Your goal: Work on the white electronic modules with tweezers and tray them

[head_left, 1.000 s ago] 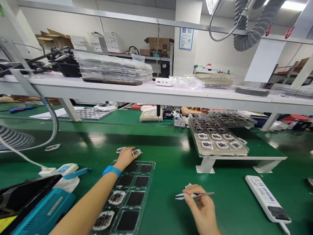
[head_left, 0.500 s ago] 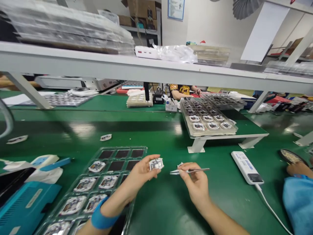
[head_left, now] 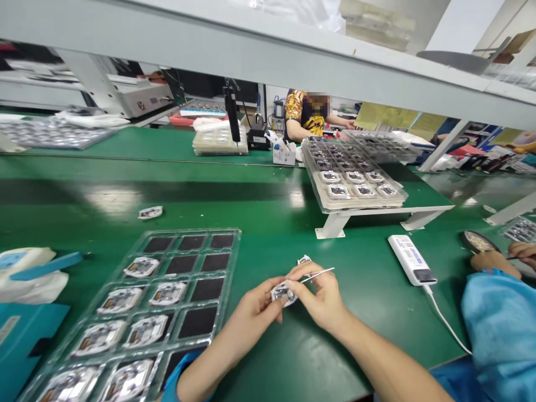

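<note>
My left hand (head_left: 254,308) pinches a small white circuit part (head_left: 281,292) just above the green table (head_left: 268,223). My right hand (head_left: 320,296) grips metal tweezers (head_left: 319,273), whose tip end meets that part. A tiny white piece (head_left: 304,259) lies on the table just beyond my fingers. To the left of my hands sits a clear plastic tray (head_left: 226,254). Several of its pockets hold like parts and several show only black. One loose part (head_left: 150,212) lies on the table beyond the tray.
A raised stand at right carries a stacked tray (head_left: 397,198) of parts. A white corded device (head_left: 409,258) lies right of my hands. A neighbour's blue sleeve (head_left: 498,318) and hands are at far right. Another person sits across the table. Blue equipment (head_left: 25,329) is at left.
The camera tipped down and closer. My two hands came together: the tweezers, apart from the part half a second ago, now meet it. A second ago my left hand was reaching beyond the tray.
</note>
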Action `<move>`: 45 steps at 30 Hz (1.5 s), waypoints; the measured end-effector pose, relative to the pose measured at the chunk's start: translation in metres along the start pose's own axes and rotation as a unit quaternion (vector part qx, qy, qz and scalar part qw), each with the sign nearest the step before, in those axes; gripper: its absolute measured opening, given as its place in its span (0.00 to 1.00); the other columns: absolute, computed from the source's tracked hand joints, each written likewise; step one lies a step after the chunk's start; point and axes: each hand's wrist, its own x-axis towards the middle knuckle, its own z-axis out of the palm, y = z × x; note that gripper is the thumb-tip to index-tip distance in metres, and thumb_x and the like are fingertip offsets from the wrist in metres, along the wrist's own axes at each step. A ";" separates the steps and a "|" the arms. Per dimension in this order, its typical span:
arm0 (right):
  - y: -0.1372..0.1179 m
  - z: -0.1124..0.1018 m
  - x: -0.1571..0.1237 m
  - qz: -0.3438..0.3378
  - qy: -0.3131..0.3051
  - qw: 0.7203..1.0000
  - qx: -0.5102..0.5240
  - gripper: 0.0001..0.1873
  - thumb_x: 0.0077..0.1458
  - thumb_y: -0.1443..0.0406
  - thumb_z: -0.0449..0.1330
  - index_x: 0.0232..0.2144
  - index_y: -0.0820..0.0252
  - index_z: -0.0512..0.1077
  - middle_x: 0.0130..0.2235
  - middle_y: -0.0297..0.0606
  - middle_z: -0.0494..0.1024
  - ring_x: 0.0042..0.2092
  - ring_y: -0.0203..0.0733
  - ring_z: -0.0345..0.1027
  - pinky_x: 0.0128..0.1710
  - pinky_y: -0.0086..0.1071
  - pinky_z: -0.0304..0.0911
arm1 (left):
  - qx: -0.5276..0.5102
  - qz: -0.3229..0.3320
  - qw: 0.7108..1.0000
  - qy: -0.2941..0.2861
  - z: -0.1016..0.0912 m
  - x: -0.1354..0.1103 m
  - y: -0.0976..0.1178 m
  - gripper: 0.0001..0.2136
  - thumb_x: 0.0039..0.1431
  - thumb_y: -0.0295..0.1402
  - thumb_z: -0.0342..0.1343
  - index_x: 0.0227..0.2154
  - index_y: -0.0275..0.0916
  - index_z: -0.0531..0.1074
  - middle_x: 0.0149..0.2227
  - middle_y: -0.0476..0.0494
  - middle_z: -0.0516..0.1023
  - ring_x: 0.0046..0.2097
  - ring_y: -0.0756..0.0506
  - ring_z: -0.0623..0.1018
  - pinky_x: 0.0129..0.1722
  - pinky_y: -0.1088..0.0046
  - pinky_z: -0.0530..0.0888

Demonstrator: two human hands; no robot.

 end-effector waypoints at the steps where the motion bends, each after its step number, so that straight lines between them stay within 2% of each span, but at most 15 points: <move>1: 0.000 0.000 0.000 0.000 -0.007 1.000 -0.006 0.02 0.55 0.68 0.64 0.31 0.57 0.75 0.32 0.39 0.81 0.35 0.43 0.77 0.38 0.37 0.70 | 0.003 0.000 1.000 -0.001 0.000 0.000 0.001 0.21 0.53 0.41 0.60 0.46 0.33 0.74 0.20 0.55 0.69 0.25 0.49 0.67 0.26 0.73 0.62; 4: 0.000 0.001 -0.001 0.004 -0.014 1.000 -0.009 0.01 0.55 0.68 0.64 0.31 0.57 0.75 0.32 0.39 0.81 0.35 0.43 0.77 0.38 0.37 0.70 | 0.002 0.004 1.000 0.001 -0.002 -0.001 0.000 0.19 0.53 0.41 0.59 0.45 0.34 0.75 0.20 0.55 0.68 0.25 0.49 0.67 0.26 0.73 0.63; 9: 0.000 0.002 -0.002 0.013 0.016 1.000 0.017 0.02 0.55 0.68 0.65 0.31 0.56 0.76 0.32 0.38 0.82 0.35 0.43 0.77 0.38 0.38 0.71 | -0.013 0.013 1.000 0.022 -0.006 0.001 -0.008 0.19 0.50 0.39 0.61 0.45 0.36 0.76 0.24 0.51 0.74 0.26 0.48 0.70 0.29 0.72 0.66; 13: 0.000 0.004 -0.004 -0.008 0.009 1.000 0.004 0.02 0.55 0.67 0.66 0.30 0.55 0.77 0.31 0.38 0.83 0.34 0.45 0.78 0.38 0.39 0.71 | -0.032 0.016 0.999 0.028 -0.005 0.002 -0.012 0.20 0.49 0.38 0.62 0.46 0.37 0.76 0.27 0.49 0.75 0.27 0.48 0.71 0.29 0.72 0.67; 17: 0.000 0.006 -0.004 -0.036 -0.004 0.999 -0.018 0.03 0.55 0.67 0.66 0.29 0.54 0.78 0.30 0.37 0.84 0.34 0.45 0.78 0.42 0.42 0.68 | -0.044 0.021 0.998 0.028 -0.004 0.001 -0.009 0.19 0.49 0.37 0.62 0.44 0.36 0.76 0.30 0.48 0.77 0.27 0.48 0.70 0.29 0.72 0.68; 21: 0.002 0.004 -0.003 0.027 0.013 0.999 0.025 0.02 0.54 0.65 0.67 0.30 0.55 0.77 0.31 0.37 0.83 0.35 0.45 0.77 0.41 0.40 0.69 | -0.046 0.010 0.998 0.046 -0.005 -0.001 -0.005 0.17 0.52 0.38 0.59 0.44 0.37 0.76 0.29 0.48 0.76 0.27 0.49 0.70 0.27 0.73 0.66; 24: 0.002 0.002 -0.001 0.093 0.050 0.992 0.062 0.07 0.54 0.60 0.67 0.29 0.56 0.76 0.31 0.36 0.81 0.34 0.42 0.75 0.37 0.36 0.69 | -0.055 -0.002 0.997 0.058 -0.006 -0.002 -0.003 0.17 0.54 0.40 0.57 0.44 0.37 0.76 0.27 0.49 0.74 0.27 0.49 0.70 0.26 0.74 0.65; 26: 0.002 0.001 0.000 0.115 0.064 0.989 0.066 0.09 0.53 0.58 0.67 0.28 0.57 0.75 0.30 0.35 0.79 0.33 0.41 0.73 0.36 0.34 0.68 | -0.060 -0.003 0.996 0.063 -0.006 -0.003 -0.002 0.16 0.55 0.40 0.56 0.43 0.37 0.77 0.26 0.50 0.73 0.26 0.49 0.69 0.26 0.74 0.64; 31: 0.004 0.003 0.002 0.124 0.056 0.988 0.073 0.11 0.52 0.56 0.67 0.27 0.57 0.74 0.28 0.35 0.77 0.32 0.40 0.71 0.34 0.33 0.67 | -0.063 -0.007 0.996 0.068 -0.007 -0.003 -0.001 0.16 0.55 0.42 0.58 0.42 0.38 0.77 0.27 0.49 0.74 0.27 0.48 0.69 0.26 0.73 0.64; 37: 0.004 0.001 0.005 0.176 0.040 0.977 0.115 0.14 0.50 0.54 0.68 0.26 0.58 0.73 0.25 0.31 0.75 0.28 0.37 0.69 0.30 0.31 0.67 | -0.095 -0.021 0.993 0.068 -0.007 -0.004 0.000 0.17 0.53 0.44 0.60 0.41 0.38 0.77 0.29 0.48 0.75 0.28 0.48 0.70 0.28 0.72 0.65; 42: 0.003 0.001 0.004 0.142 0.090 0.981 0.092 0.11 0.50 0.57 0.68 0.27 0.57 0.73 0.28 0.33 0.76 0.31 0.39 0.71 0.34 0.32 0.68 | -0.076 -0.029 0.995 0.063 -0.006 -0.003 0.002 0.17 0.52 0.45 0.61 0.41 0.39 0.76 0.28 0.50 0.73 0.27 0.49 0.69 0.27 0.73 0.64; 45: 0.004 0.002 0.002 0.138 0.086 0.983 0.087 0.09 0.51 0.59 0.67 0.28 0.57 0.74 0.29 0.33 0.76 0.32 0.38 0.71 0.35 0.32 0.67 | -0.056 -0.015 0.997 0.059 -0.006 -0.002 0.002 0.17 0.51 0.44 0.62 0.41 0.40 0.76 0.30 0.49 0.75 0.28 0.49 0.69 0.27 0.74 0.65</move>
